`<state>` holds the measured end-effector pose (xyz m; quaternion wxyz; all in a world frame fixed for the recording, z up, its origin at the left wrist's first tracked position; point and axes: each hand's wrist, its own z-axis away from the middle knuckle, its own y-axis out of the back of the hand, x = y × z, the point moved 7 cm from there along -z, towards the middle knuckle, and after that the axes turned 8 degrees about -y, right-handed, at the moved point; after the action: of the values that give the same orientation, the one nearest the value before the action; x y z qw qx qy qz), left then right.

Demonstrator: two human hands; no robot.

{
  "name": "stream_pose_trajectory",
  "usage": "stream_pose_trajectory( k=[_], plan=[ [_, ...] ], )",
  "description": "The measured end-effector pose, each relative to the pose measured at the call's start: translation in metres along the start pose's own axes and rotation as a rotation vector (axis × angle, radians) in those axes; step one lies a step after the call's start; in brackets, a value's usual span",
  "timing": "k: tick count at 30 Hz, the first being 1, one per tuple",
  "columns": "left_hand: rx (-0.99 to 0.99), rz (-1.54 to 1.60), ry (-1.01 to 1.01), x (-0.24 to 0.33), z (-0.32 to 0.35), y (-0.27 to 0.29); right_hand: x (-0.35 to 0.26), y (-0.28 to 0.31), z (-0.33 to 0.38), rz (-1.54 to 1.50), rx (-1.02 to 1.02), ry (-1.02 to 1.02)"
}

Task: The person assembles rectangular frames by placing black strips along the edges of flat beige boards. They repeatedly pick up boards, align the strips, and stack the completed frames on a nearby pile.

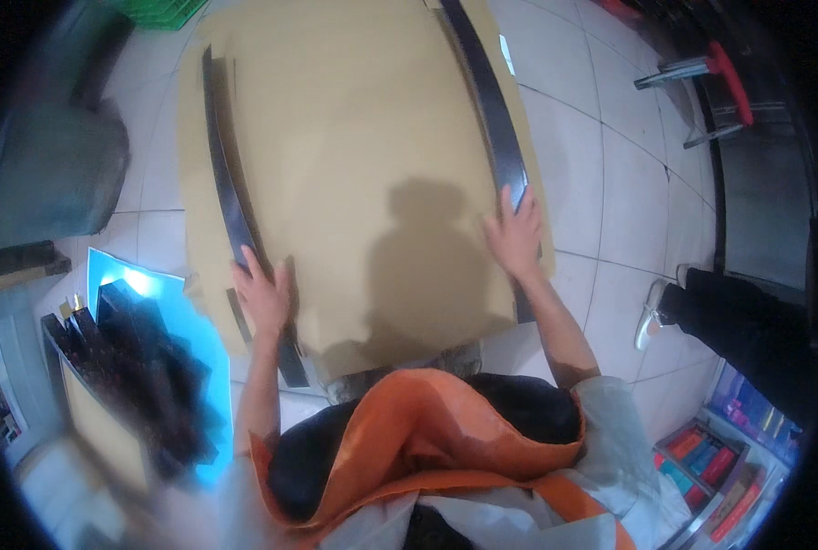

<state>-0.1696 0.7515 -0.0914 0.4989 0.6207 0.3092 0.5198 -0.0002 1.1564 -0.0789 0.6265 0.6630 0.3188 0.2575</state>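
Observation:
A long dark strip (pixel 223 179) runs along the left side of a tan sheet (pixel 335 119), slightly curved and casting a shadow. My left hand (pixel 266 301) rests on its nearer part, fingers stretched and thumb apart; the strip's end comes out beyond my wrist. On the sheet's right side lies a second, wider dark strip (pixel 489 101) with a glossy spot. Across it lies my right hand (pixel 515 240), its fingers extended and spread, covering part of the strip. Neither hand visibly wraps round a strip. What the strips are made of I cannot tell.
Many dark pieces (pixel 152 376) are bundled at the lower left beside a bright blue panel (pixel 218 367). A red-topped stool (pixel 731 87) stands at the upper right. Another person's dark-trousered leg (pixel 739 316) is at right, above a tray of coloured packets (pixel 702 463).

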Motion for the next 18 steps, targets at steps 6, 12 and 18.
stream_pose_trajectory(
  k=[6, 12, 18],
  plan=[
    [-0.072, 0.852, 0.268, -0.057, -0.035, 0.008, 0.071, -0.042, -0.045, -1.154, -0.407, -0.505],
    [-0.487, 0.636, 0.262, -0.032, -0.083, 0.015, 0.045, -0.034, -0.092, -1.080, -0.932, -0.527],
    [-0.395, 0.165, 0.222, -0.042, -0.115, 0.010, 0.028, -0.051, -0.138, -0.841, -0.791, -0.344]
  ],
)
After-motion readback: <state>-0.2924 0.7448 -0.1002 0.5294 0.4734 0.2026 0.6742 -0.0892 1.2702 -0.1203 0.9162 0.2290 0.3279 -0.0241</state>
